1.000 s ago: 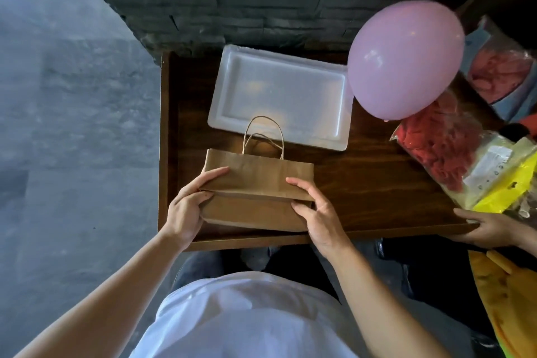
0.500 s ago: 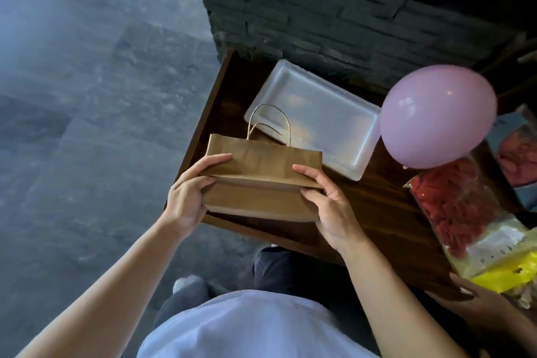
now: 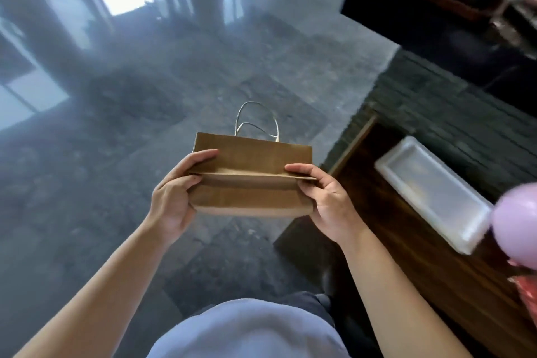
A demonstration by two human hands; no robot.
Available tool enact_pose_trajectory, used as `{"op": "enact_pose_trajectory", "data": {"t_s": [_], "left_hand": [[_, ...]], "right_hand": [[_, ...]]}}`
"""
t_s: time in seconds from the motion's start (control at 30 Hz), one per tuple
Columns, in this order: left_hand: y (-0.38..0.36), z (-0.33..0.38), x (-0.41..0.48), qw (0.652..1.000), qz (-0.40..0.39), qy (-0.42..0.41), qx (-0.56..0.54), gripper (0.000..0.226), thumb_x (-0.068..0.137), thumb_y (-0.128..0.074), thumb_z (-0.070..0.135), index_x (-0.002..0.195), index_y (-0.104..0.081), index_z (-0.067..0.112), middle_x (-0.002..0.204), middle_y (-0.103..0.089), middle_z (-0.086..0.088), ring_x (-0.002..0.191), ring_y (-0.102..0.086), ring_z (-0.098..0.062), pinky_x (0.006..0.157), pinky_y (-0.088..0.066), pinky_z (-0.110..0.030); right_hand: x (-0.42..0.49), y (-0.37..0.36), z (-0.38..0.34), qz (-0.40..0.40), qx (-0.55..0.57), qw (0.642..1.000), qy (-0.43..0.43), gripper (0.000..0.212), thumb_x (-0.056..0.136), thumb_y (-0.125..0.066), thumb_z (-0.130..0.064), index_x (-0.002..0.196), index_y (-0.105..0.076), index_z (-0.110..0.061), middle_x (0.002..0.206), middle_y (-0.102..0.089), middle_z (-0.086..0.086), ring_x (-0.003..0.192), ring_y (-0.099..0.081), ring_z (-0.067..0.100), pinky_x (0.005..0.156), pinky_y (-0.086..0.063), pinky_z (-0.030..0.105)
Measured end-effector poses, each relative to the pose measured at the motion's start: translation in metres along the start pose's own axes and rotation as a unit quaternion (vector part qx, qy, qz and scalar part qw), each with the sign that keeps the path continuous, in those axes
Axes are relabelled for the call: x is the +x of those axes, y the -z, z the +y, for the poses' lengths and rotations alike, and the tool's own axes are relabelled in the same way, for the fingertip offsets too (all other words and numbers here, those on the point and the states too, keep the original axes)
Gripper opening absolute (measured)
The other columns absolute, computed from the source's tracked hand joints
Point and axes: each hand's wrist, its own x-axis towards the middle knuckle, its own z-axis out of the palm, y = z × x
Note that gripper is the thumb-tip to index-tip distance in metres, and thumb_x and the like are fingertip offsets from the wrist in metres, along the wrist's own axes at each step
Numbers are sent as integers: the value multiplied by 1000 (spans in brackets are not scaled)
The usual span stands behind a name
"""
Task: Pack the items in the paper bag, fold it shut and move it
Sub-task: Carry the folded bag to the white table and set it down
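Note:
The brown paper bag is folded over at its top, with its twine handles sticking out past the far edge. It hangs in the air over the grey stone floor, to the left of the wooden table. My left hand grips its left end, thumb on the folded flap. At the right end my right hand holds it the same way. What is inside the bag is hidden.
A white rectangular tray lies on the table at the right. A pink balloon and a packet of red pieces sit at the right edge. A dark stone wall stands behind the table. Bright windows lie far ahead.
Both hands have lifted the folded bag off the table and carried it left, out over the floor. The view has swung left, so the table now lies at the right.

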Motion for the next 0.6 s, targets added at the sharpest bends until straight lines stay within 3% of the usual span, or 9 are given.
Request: {"op": "enact_pose_trajectory", "data": {"t_s": [0.17, 0.3, 0.43, 0.53, 0.6], "left_hand": [[136, 43, -78, 984, 160, -59, -48, 53, 84, -35, -7, 114, -70, 20, 101, -64, -4, 72, -59, -11, 56, -48, -14], [227, 58, -156, 939, 314, -113, -88, 57, 86, -34, -10, 118, -68, 23, 110, -67, -3, 80, -63, -14, 62, -53, -16], [290, 53, -238, 878, 434, -157, -126, 61, 88, -33, -10, 119, -67, 30, 116, -70, 0, 97, -66, -15, 80, -54, -24], [336, 44, -311, 810, 537, -185, -149, 63, 87, -32, -10, 121, -65, 30, 123, -67, -4, 105, -63, -20, 89, -47, -32], [364, 36, -350, 763, 595, -196, -158, 64, 85, -32, -11, 119, -66, 31, 125, -63, -8, 106, -59, -22, 87, -44, -33]], "right_hand": [[34, -159, 40, -142, -95, 985, -15, 37, 98, -43, 8, 101, -72, -16, 106, -64, 9, 99, -49, 24, 84, -37, 33], [44, -285, 79, -281, -159, 946, -41, 30, 100, -42, 6, 106, -66, -11, 107, -58, 11, 97, -44, 24, 81, -32, 32], [40, -395, 125, -421, -186, 883, -92, 27, 101, -42, 4, 109, -64, -10, 106, -56, 13, 90, -44, 24, 73, -34, 31], [21, -491, 176, -535, -202, 808, -144, 25, 101, -42, 2, 112, -62, -7, 106, -58, 11, 85, -49, 18, 69, -37, 29], [5, -548, 209, -590, -222, 761, -151, 23, 100, -44, 0, 115, -60, -5, 104, -61, 8, 83, -51, 16, 67, -40, 27]]}}
